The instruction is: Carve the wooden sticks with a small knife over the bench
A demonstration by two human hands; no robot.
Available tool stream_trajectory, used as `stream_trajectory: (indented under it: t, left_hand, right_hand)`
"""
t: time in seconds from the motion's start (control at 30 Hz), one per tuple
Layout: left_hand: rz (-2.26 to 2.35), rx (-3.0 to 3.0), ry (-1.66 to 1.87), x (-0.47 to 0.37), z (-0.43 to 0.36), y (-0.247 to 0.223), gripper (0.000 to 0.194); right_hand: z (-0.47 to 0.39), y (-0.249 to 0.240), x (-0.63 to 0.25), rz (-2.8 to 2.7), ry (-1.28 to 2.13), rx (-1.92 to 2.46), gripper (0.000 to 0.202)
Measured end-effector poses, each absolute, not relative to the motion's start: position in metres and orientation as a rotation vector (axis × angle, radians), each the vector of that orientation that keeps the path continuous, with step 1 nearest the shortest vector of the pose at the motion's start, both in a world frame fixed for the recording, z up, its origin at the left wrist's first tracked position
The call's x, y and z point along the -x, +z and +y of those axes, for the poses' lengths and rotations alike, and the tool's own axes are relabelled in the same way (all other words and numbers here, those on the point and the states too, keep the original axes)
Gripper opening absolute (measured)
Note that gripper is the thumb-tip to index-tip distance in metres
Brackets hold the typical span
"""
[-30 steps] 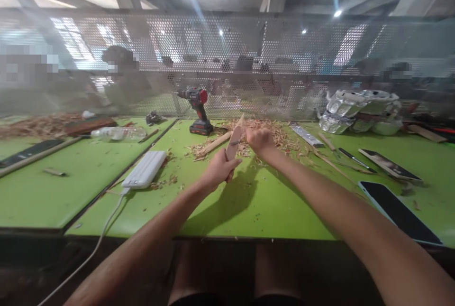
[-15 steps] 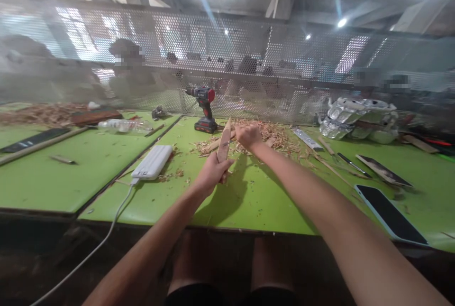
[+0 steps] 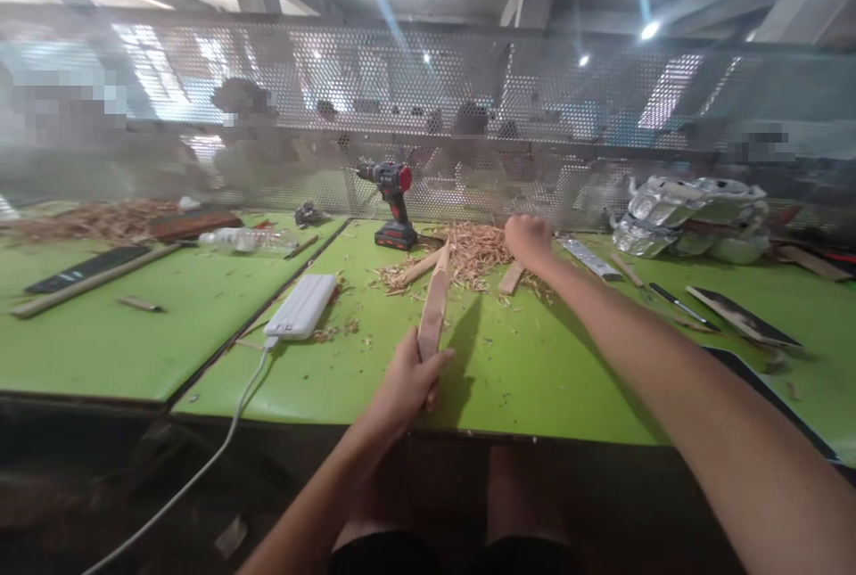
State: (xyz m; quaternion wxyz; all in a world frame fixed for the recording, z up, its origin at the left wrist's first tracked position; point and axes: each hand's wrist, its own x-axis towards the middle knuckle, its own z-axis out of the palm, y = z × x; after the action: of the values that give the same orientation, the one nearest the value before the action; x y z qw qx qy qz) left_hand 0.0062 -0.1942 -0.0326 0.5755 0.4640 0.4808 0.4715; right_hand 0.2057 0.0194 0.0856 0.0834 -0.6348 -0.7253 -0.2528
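Observation:
My left hand (image 3: 415, 374) grips the lower end of a flat wooden piece (image 3: 436, 303), which tapers to a point and stands tilted up, away from me. Farther off and to the right, my right hand (image 3: 530, 238) is closed in a fist. What it holds, if anything, is hidden behind the fingers. Curled wood shavings (image 3: 474, 254) lie heaped between the hands at the back of the table. A small wooden strip (image 3: 512, 278) lies just below my right hand, and another wooden stick (image 3: 420, 267) rests among the shavings.
On the green table (image 3: 374, 379) stands a cordless drill (image 3: 394, 205), with a cabled white power bank (image 3: 302, 306) nearer. Foil-wrapped bundles (image 3: 688, 217), a metal ruler-like strip (image 3: 589, 259) and a phone (image 3: 769, 401) lie right. A plastic bottle (image 3: 247, 241) lies left. Perforated screen (image 3: 568, 102) behind.
My right hand has moved right, away from the wooden piece. My left hand has come nearer to me with the piece still in it. The view has shifted slightly.

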Motion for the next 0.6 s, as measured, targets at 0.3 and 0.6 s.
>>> stream_trajectory:
  t: [0.3, 0.6]
  left_hand:
    - [1.405, -1.226, 1.331, -0.014, -0.187, -0.012, 0.027]
    - [1.360, -1.170, 1.256, -0.028, -0.193, -0.019, 0.025]
  right_hand:
    - [-0.081, 0.052, -0.166, -2.509, -0.435, 1.648, 0.040]
    - [-0.080, 0.040, -0.168, -2.485, -0.433, 1.641, 0.053]
